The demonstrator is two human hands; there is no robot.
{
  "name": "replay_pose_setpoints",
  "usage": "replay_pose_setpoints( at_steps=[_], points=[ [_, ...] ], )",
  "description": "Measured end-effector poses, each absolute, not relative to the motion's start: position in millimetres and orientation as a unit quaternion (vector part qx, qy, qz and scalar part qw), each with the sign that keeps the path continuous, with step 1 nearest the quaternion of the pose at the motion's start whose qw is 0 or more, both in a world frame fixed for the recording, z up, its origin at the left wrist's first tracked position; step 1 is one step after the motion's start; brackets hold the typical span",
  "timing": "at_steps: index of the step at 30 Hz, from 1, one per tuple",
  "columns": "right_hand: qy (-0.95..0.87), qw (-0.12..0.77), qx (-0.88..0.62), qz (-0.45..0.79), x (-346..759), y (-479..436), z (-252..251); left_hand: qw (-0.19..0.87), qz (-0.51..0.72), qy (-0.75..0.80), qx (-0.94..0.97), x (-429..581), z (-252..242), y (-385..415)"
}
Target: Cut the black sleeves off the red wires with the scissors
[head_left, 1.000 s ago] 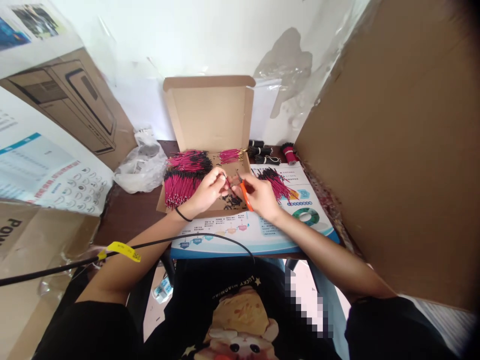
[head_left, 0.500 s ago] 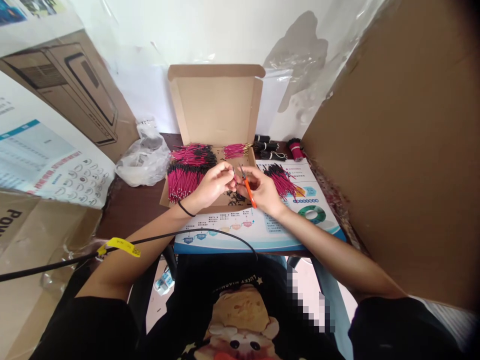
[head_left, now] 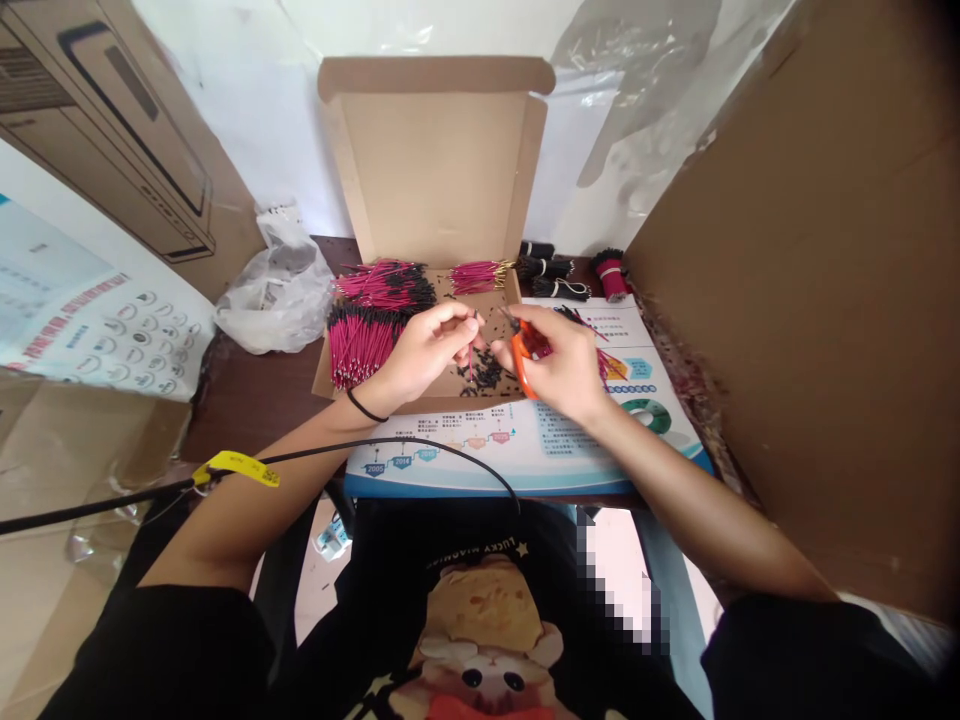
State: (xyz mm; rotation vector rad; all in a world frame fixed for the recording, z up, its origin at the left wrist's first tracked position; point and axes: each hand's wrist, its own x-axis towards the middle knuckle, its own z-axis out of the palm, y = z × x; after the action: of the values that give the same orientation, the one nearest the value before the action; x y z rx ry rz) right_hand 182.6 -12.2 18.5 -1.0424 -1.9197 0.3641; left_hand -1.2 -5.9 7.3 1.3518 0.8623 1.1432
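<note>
My left hand pinches a thin magenta wire upright between thumb and fingers, over the open cardboard box. To its right, my right hand is wrapped round a pair of orange-handled snips, their dark tips pointing up and left, apart from the wire. Small black scraps lie scattered on the box floor below both hands. Left of them, magenta wires with black ends are piled in the box. More wires lie partly hidden behind my right hand.
A bundle of magenta wires with golden ends lies at the box's back. Tied black bundles and a magenta bundle sit behind the printed sheet. A plastic bag stands left; a large cardboard panel rises right.
My right hand and the snips have moved right, away from my left hand, and a gap now separates them. The wire in my left hand shows more plainly. The view has tilted down slightly.
</note>
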Motion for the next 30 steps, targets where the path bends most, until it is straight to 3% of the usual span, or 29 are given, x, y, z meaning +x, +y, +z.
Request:
replay_pose_setpoints(
  at_steps=[4, 11, 30],
  points=[
    [-0.801, 0.384, -0.455, 0.063, 192.6, -9.6, 27.9, 0.524, 0.472, 0.372, 0.604, -3.8, 10.3, -4.9],
    [-0.825, 0.290, -0.467, 0.129, 188.8, -15.8, 28.7, 0.488, 0.457, 0.391, 0.632, -4.3, 9.4, -5.4],
    [-0.828, 0.312, -0.438, 0.161, 187.7, -17.7, 25.0, 0.461, 0.443, 0.391, 0.662, -6.9, 16.5, -5.1]
  ],
)
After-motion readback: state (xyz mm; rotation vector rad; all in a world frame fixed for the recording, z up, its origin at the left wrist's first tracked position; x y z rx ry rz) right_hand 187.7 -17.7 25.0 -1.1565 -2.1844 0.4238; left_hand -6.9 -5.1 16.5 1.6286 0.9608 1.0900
